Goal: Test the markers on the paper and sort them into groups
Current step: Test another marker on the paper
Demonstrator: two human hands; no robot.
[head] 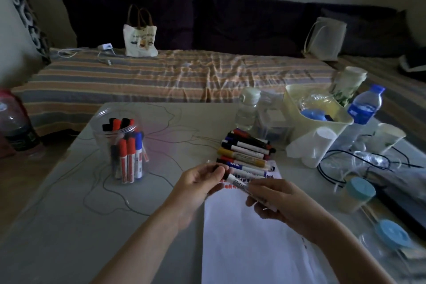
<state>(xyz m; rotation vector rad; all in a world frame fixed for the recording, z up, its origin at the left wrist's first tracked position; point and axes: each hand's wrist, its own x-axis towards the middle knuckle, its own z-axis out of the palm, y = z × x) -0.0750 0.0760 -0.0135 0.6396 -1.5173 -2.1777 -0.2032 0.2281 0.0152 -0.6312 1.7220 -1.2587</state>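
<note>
A whiteboard marker, a white plastic cylinder with printed lettering, is held above the top edge of the paper, slanting from upper left to lower right. The right hand curls its fingers round the barrel, while the left hand pinches the dark cap at the marker's upper end between thumb and fingertips. The paper is a smooth white sheet lying flat on the pale desk, with red and blue scribbles near its top edge.

Just beyond the hands a pile of markers lies side by side on the desk, slim tubes with black, blue, red and one yellow body. To the left stands a clear plastic jar, rounded and glossy, packed with upright red, blue and black markers. On the right sit a cream plastic basket, a clear water bottle with a blue label, and tangled black cables. Behind the desk a bed with a striped, wrinkled cover carries a canvas tote bag.
</note>
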